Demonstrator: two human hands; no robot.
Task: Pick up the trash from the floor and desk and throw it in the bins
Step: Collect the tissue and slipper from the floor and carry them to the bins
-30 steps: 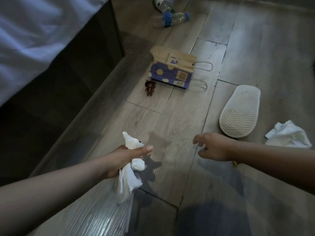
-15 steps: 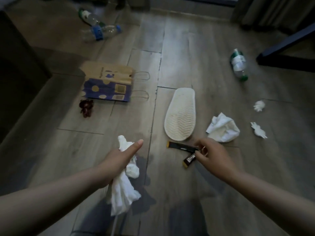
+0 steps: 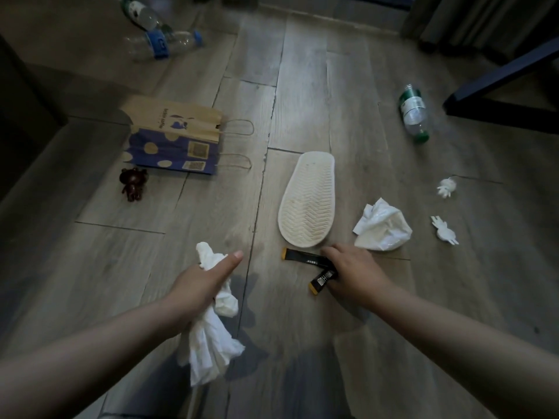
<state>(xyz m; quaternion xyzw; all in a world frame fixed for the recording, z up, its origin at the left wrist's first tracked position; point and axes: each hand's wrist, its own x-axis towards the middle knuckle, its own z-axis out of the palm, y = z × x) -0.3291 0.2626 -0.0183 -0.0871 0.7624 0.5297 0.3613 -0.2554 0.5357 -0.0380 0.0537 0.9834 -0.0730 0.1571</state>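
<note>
Right hand [image 3: 354,275] on 2 sachets [image 3: 302,257] (left hand [image 3: 198,284]: tissues [image 3: 208,343])

Litter on the floor [image 3: 302,86], counted by kind
Three plastic bottles [image 3: 414,113], two black sachets [image 3: 305,257], two small white scraps [image 3: 446,187], one crumpled tissue [image 3: 382,228], one tissue bundle [image 3: 208,343], one paper bag [image 3: 172,137], one upturned slipper [image 3: 307,201], one bear figurine [image 3: 132,182].

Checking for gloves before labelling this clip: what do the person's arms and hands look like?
The left hand and right hand wear no gloves; the left forearm and right forearm show no sleeves up to the picture's edge. No watch, bracelet or ring shows in the dim light.
</note>
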